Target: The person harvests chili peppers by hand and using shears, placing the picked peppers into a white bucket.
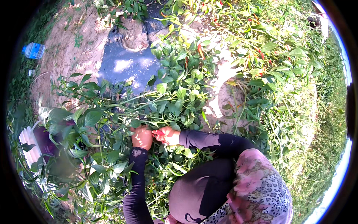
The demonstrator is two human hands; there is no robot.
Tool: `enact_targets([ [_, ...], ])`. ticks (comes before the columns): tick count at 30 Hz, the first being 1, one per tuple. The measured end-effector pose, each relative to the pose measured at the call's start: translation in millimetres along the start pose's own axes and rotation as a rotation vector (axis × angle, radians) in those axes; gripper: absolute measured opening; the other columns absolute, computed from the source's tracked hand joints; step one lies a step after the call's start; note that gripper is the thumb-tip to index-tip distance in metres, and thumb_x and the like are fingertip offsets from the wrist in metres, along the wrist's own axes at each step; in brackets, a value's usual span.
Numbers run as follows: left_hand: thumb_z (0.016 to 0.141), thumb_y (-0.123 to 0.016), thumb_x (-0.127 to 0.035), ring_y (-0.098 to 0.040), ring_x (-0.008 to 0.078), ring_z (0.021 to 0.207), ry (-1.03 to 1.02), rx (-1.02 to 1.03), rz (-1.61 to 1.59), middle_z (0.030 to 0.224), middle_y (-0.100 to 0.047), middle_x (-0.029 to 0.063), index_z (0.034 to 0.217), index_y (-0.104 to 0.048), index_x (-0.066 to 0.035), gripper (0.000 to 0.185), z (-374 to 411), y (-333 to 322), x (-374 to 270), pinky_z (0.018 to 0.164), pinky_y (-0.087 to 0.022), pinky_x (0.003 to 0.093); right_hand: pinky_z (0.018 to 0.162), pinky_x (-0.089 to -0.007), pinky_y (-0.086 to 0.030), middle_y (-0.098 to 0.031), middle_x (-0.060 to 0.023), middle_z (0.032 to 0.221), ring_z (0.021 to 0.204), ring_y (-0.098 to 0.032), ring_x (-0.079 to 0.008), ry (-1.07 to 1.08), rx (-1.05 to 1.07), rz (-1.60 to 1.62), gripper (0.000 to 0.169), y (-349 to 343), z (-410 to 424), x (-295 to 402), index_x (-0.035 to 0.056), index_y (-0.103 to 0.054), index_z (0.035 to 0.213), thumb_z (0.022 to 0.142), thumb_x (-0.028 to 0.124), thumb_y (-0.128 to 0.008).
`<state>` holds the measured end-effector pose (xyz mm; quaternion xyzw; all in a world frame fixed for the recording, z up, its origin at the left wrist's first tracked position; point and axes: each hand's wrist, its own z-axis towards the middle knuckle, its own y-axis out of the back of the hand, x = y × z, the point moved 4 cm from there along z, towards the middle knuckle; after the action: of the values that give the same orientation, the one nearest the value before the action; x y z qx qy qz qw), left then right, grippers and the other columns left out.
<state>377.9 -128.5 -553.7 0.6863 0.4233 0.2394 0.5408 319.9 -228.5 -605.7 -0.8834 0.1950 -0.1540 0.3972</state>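
Observation:
Low among the leafy stems of a chili pepper plant (179,103), my two hands are close together. Red chili peppers (158,134) are held in my right hand (170,135), their ends pointing towards my left hand. Leaves partly cover my left hand (142,137), which is bent into the foliage just to the left; its fingertips are hidden, so what it touches cannot be made out. More red chilies (200,51) hang on the plant farther ahead.
Black plastic mulch film (131,65) lies over sandy soil (70,50) ahead. At the far left are a water bottle (34,50) and a dark container with a white ribbed rim (30,144), partly behind leaves. Dense chili plants (268,64) with red fruit stand at the right.

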Motion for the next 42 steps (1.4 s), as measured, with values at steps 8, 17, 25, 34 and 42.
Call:
enact_targets([
  [8,0.066,-0.057,-0.009,-0.055,0.0313,0.067,-0.020,-0.199,-0.368,0.068,-0.054,0.0147,0.077,-0.055,-0.004,0.012,19.7,109.5,-33.3,0.056,-0.043,0.0378,0.049,-0.0256,-0.043,-0.057,-0.0066,0.067,0.052,-0.054,-0.0127,0.622,0.153,-0.479,0.013,-19.3,-165.8,128.1,0.0024,-0.050,0.094,0.083,0.006,-0.046],
  [17,0.073,-0.060,-0.021,-0.053,0.0268,0.091,-0.354,-0.474,-0.172,0.098,-0.056,0.0117,0.102,-0.053,-0.006,0.033,148.9,149.4,-140.8,0.083,-0.038,0.0371,0.050,-0.0235,-0.043,-0.049,-0.0036,0.070,0.059,-0.052,-0.0114,1.022,-0.174,-0.329,0.012,49.4,-167.3,182.7,0.0078,-0.040,0.074,0.076,-0.001,-0.047],
  [25,0.071,-0.059,-0.029,-0.055,0.0262,0.084,-0.377,0.305,-0.045,0.084,-0.059,0.0090,0.093,-0.055,-0.011,0.029,115.3,57.3,-143.8,0.076,-0.042,0.0380,0.062,-0.0228,-0.042,-0.056,-0.0029,0.074,0.069,-0.052,-0.0082,1.071,-0.773,-0.766,0.019,81.5,-178.0,260.0,0.0029,-0.051,0.079,0.071,0.011,-0.066],
  [34,0.075,-0.058,-0.027,-0.053,0.0283,0.090,-0.349,0.069,-0.275,0.094,-0.057,0.0107,0.096,-0.055,-0.007,0.030,149.0,100.6,-157.2,0.078,-0.041,0.0361,0.062,-0.0298,-0.043,-0.059,-0.0072,0.072,0.067,-0.056,-0.0166,0.926,-0.849,-0.951,0.025,143.9,-164.4,274.0,0.0016,-0.055,0.081,0.068,0.021,-0.064],
  [42,0.070,-0.054,-0.006,-0.049,0.0300,0.092,-0.567,-0.430,-0.290,0.103,-0.052,0.0116,0.096,-0.055,-0.004,0.026,251.6,156.1,-211.8,0.078,-0.042,0.0373,0.074,-0.0244,-0.043,-0.059,-0.0047,0.089,0.081,-0.055,-0.0116,0.661,-0.630,-0.722,0.036,155.1,-201.6,271.8,-0.0017,-0.057,0.088,0.064,0.020,-0.073],
])
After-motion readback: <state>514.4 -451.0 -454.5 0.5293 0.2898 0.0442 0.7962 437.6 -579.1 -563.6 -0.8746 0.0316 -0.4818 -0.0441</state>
